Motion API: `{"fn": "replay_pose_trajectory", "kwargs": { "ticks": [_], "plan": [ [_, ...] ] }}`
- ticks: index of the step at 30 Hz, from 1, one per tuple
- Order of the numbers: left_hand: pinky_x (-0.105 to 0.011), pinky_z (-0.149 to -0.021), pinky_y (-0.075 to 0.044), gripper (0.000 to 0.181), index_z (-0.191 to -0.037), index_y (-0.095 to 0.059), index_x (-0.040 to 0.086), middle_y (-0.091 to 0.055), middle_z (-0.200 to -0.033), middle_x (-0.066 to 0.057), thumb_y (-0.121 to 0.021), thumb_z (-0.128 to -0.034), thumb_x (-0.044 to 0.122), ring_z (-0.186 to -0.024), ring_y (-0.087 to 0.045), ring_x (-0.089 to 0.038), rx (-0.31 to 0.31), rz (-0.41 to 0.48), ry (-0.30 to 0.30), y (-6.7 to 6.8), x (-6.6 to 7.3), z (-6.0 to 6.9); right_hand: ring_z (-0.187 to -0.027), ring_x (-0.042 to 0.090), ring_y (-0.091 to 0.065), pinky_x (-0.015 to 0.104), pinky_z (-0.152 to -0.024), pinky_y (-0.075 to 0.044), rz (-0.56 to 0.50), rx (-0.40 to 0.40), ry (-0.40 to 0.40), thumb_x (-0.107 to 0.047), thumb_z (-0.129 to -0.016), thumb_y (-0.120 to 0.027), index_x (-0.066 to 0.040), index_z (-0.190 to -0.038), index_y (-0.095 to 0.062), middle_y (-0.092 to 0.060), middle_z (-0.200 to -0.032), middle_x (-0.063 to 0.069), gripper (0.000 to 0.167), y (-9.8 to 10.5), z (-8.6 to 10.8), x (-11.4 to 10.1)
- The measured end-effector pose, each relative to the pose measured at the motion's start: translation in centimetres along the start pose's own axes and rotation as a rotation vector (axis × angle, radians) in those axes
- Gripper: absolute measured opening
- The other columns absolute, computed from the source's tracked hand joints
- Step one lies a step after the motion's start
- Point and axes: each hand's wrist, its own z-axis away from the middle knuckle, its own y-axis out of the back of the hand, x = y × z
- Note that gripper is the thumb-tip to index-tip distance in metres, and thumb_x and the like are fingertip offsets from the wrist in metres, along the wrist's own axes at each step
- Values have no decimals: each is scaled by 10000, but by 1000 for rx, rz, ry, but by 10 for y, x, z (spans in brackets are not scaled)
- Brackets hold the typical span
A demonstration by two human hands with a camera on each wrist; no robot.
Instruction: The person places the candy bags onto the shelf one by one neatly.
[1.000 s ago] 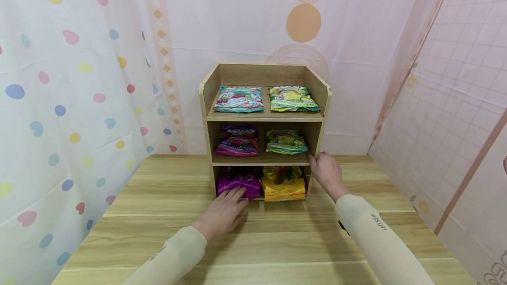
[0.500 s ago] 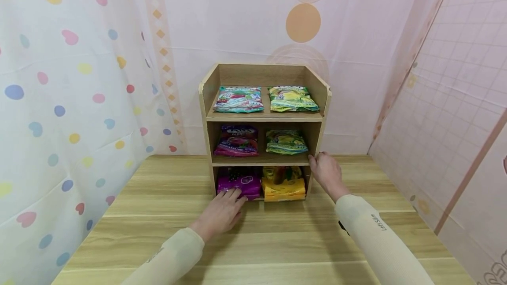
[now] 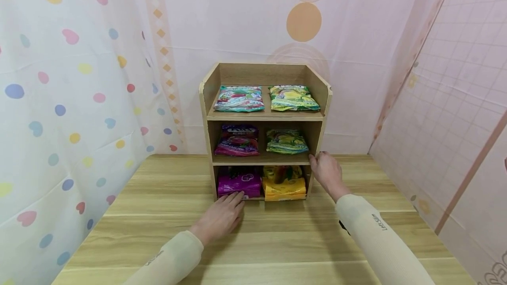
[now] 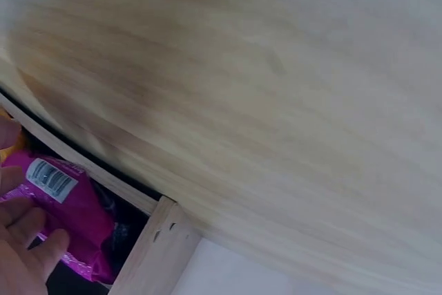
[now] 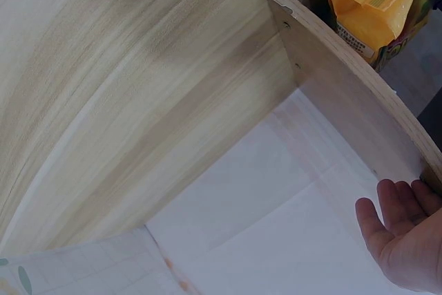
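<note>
A small three-tier wooden shelf (image 3: 264, 118) stands on the table, with two bags on each tier. My left hand (image 3: 221, 217) is at the front of the bottom tier, its fingers extended at the lower front of a purple bag (image 3: 239, 184). The left wrist view shows those fingers (image 4: 27, 222) loosely spread over the bag's barcode end; whether they touch it, I cannot tell. My right hand (image 3: 327, 173) holds the shelf's right side panel by its front edge. In the right wrist view its fingers (image 5: 397, 205) lie along the panel's outer face.
A yellow bag (image 3: 284, 188) sits beside the purple one, slightly overhanging the front. The middle tier holds a dark berry bag (image 3: 237, 140) and a green-yellow bag (image 3: 287, 141). On top lie a teal-red bag (image 3: 239, 99) and a lemon-coloured bag (image 3: 294, 98). Patterned curtains (image 3: 245, 16) surround the table (image 3: 277, 241).
My left hand has drawn back slightly toward me, from over the purple bag's front to its lower edge, uncovering more of it. My right hand and the shelf have stayed put.
</note>
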Motion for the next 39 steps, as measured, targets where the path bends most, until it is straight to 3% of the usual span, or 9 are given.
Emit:
{"fn": "replay_pose_trajectory", "kwargs": {
  "ticks": [8, 11, 14, 17, 21, 25, 28, 35, 39],
  "plan": [
    [-470, -1048, -427, 510, -1249, -647, 47, -485, -1456, -180, -716, -888, 400, -1312, -491, -343, -50, 32, 69, 2, -2, -7, -554, 235, -468, 344, -480, -386, -9, -5, 2, -297, -1044, -469, -83, -600, -462, -524, -742, 105, 493, 1, 0, 1],
    [-479, -996, -468, 410, -1145, -676, 57, -552, -1376, -171, -727, -880, 366, -1242, -545, -338, 5, 51, 64, -1, -5, -7, -549, 231, -465, 341, -480, -385, -14, -8, 4, -296, -1043, -469, -85, -594, -461, -518, -732, 100, 497, 1, 0, 0],
    [-488, -948, -495, 298, -1035, -688, 69, -577, -1321, -174, -738, -874, 315, -1184, -572, -348, 100, 73, 48, -1, -8, -8, -547, 232, -464, 343, -478, -386, -19, -2, 9, -292, -1041, -473, -84, -589, -459, -517, -728, 102, 498, 1, 0, 0],
    [-494, -965, -482, 318, -1081, -692, 68, -536, -1374, -191, -735, -879, 311, -1226, -542, -361, 147, 69, 54, 0, -11, -10, -556, 235, -468, 348, -481, -390, -21, 5, 13, -292, -1040, -475, -83, -588, -459, -528, -741, 107, 498, 1, -1, 0],
    [-490, -991, -459, 443, -1218, -671, 49, -510, -1405, -192, -722, -885, 337, -1251, -522, -353, 117, 19, 75, 0, -12, -13, -560, 234, -470, 348, -491, -393, -16, -2, 10, -294, -1043, -471, -81, -598, -465, -542, -768, 109, 493, 1, -1, 0],
    [-478, -976, -464, 459, -1194, -676, 25, -553, -1326, -176, -724, -876, 352, -1185, -555, -338, 99, -8, 74, 0, -11, -14, -553, 231, -467, 342, -487, -388, -14, -8, 6, -293, -1046, -468, -81, -600, -465, -551, -786, 116, 494, 1, 0, 0],
    [-498, -1020, -439, 437, -1203, -669, 54, -539, -1357, -166, -713, -891, 358, -1228, -533, -334, 71, 31, 40, 5, -4, -17, -545, 226, -463, 336, -480, -382, -11, -4, 4, -291, -1046, -468, -84, -594, -461, -554, -790, 116, 497, 0, 0, 1],
    [-480, -1111, -346, 465, -1327, -615, 141, -400, -1536, -132, -678, -926, 368, -1407, -382, -310, -14, 79, -167, 15, 34, -34, -530, 220, -457, 332, -473, -379, -8, -8, 5, -291, -1045, -471, -91, -574, -453, -551, -765, 116, 512, -1, -1, 2],
    [-432, -1138, -314, 486, -1363, -591, 164, -366, -1561, -105, -660, -940, 393, -1434, -340, -279, -30, 55, -207, 18, 50, -45, -531, 227, -461, 339, -473, -387, -16, 6, 16, -289, -1042, -477, -86, -568, -457, -575, -796, 128, 516, -1, -1, 2]
  ]
}}
